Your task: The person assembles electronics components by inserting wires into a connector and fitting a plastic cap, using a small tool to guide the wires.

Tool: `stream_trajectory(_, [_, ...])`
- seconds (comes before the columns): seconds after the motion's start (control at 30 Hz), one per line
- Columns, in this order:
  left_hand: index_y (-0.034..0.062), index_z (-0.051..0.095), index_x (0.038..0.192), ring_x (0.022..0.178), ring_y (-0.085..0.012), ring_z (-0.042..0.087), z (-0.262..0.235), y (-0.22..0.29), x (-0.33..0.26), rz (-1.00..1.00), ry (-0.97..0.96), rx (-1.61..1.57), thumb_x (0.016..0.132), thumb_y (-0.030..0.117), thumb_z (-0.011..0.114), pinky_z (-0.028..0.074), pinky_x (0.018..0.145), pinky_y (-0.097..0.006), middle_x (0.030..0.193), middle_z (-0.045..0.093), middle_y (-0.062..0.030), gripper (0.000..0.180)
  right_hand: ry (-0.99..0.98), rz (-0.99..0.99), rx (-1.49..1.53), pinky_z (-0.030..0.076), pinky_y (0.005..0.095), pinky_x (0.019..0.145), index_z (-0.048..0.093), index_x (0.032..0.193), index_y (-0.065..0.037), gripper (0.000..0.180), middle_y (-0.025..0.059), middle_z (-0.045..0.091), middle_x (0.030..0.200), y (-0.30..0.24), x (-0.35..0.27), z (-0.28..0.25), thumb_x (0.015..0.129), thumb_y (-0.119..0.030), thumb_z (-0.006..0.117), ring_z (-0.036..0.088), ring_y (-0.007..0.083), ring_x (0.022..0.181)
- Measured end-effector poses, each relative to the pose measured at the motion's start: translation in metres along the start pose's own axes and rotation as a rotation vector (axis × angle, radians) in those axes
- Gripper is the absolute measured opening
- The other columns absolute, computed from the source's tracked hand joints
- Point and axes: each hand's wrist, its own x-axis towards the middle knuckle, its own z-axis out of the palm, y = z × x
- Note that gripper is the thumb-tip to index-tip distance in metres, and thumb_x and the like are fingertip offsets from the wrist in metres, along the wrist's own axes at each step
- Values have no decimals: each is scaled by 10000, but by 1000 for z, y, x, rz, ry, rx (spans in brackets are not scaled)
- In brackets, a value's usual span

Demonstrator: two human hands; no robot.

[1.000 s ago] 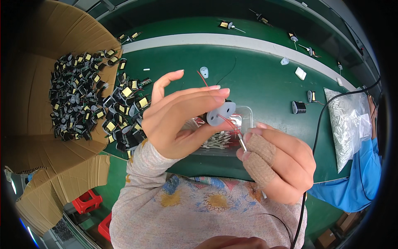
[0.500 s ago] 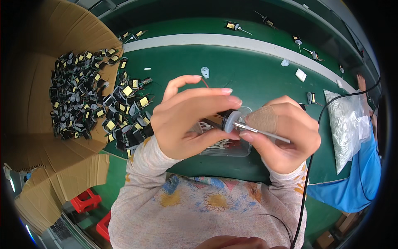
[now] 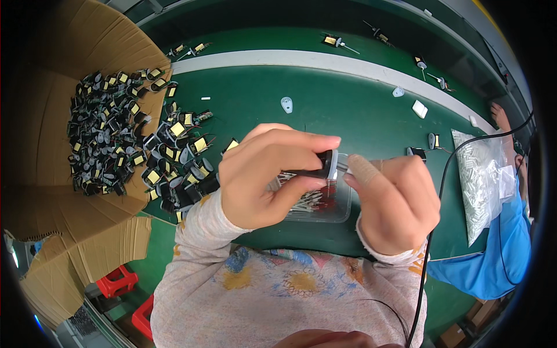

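Note:
My left hand (image 3: 255, 180) is closed around a small black motor unit (image 3: 318, 172) with a pale grey disc on its right-hand end. The fingers and thumb hide much of its body. My right hand (image 3: 394, 203), a tan strip around one finger, pinches a thin metal shaft (image 3: 342, 166) against that disc. Its far end is hidden by the fingers. Below both hands stands a clear plastic box (image 3: 343, 216) with several white-tipped rods (image 3: 308, 202) in it. Beyond them on the green table lies a grey teardrop-shaped plate (image 3: 286, 105).
At the left, a cardboard box (image 3: 46, 145) holds many black units, and a heap (image 3: 177, 156) spills onto the table. A clear bag of white pieces (image 3: 478, 191) lies right, beside a co-worker's blue sleeve (image 3: 493, 255). A black cable (image 3: 439, 197) crosses there. Units lie past the white rail (image 3: 278, 57).
The motor unit has turned so its disc faces right. My right fingers have closed in over the shaft, which stuck out past them before. The units beyond the rail have shifted slightly right.

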Motion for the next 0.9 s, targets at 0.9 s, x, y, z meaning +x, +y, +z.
stream_trajectory(0.9, [-9, 520, 871, 933, -201, 610, 4, -8, 1, -531, 10, -495, 771, 27, 669, 462, 841, -307, 988, 631, -202, 183, -186, 567, 658, 459, 216, 535, 653, 807, 5, 72, 60, 642, 740, 23, 27, 5, 756, -40, 678, 596, 105, 647])
